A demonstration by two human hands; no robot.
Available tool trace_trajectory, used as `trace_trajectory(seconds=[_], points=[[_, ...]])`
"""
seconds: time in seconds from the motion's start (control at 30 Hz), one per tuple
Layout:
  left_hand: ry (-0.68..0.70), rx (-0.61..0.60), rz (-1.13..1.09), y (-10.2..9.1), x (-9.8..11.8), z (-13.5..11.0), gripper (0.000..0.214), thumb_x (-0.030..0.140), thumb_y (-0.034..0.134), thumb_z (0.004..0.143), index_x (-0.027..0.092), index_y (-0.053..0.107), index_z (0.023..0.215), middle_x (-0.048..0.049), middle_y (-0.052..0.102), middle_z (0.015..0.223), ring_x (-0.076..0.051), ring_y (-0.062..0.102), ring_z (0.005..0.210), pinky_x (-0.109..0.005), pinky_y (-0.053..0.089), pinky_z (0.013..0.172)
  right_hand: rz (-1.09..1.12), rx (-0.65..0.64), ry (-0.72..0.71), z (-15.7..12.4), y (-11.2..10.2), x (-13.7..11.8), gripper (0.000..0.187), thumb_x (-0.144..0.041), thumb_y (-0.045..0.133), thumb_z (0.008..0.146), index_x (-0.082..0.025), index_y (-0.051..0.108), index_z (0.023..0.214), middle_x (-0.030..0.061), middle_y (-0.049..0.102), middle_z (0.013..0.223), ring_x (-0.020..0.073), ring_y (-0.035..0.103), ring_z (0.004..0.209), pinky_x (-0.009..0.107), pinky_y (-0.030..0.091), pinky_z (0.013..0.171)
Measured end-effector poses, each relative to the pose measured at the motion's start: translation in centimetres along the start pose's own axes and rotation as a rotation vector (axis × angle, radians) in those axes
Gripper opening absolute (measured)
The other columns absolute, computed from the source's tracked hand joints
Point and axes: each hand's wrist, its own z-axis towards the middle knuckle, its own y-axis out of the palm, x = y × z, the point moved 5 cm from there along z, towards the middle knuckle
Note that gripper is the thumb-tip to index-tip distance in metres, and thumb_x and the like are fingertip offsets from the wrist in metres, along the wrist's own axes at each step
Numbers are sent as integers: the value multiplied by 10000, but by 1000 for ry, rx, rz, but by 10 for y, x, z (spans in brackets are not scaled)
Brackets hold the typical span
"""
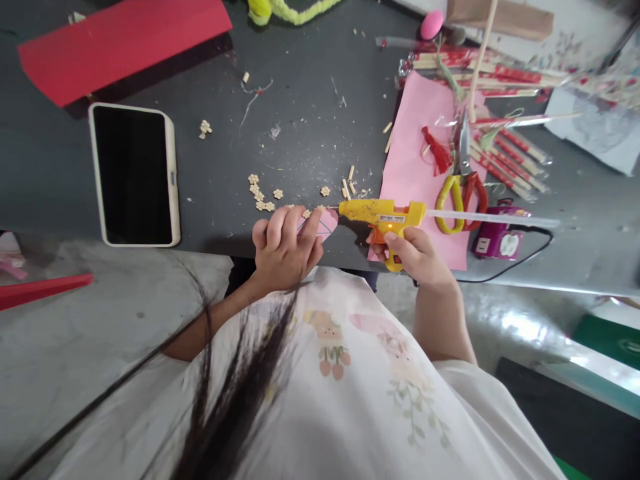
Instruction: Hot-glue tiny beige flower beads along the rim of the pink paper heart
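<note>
My right hand [417, 253] is wrapped around the handle of a yellow hot glue gun [383, 212], with a finger at its orange trigger and a small light glowing. A long clear glue stick [493, 217] sticks out of its back. The nozzle points left, close to a pink paper piece [327, 225] with lines drawn on it. My left hand [287, 247] holds that piece at the table edge, its fingers covering much of it. Small flower-shaped wooden pieces [257, 193] lie just beyond my left fingers, and some sit along the paper's upper edge.
A phone [133, 177] and a red folded sheet [125, 47] lie left. To the right are a pink sheet [413, 133], scissors [463, 180], a red tassel [437, 152], wrapped chopsticks [515, 160] and a purple box [500, 233]. Short wooden bits [348, 187] lie near the nozzle.
</note>
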Motion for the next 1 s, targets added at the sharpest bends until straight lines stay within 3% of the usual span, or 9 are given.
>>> trace_trajectory(seconds=[0.6,0.77,1.0], points=[[-33,-42,-25,-1,0,1,500,400,541,965,301,534,1455,-127,641,1345,-315,540,1281,-451,260,1074,22,-12,3,2,2,-5,449,-696,669,796,-249,692,763,33,673,643,158,571,544,302,448,488],[17,-9,75,-4,3,2,503,387,538,963,284,537,1456,-120,661,1315,-303,547,1258,-446,274,1066,19,-6,1,3,1,-5,454,-708,667,790,-257,691,745,37,667,641,166,578,553,308,448,485],[-28,-39,3,-1,0,1,505,408,532,965,303,533,1459,-118,645,1343,-314,534,1279,-455,264,1075,-3,-7,3,3,2,-4,486,-729,656,782,-247,679,724,40,651,617,172,578,554,306,448,483]])
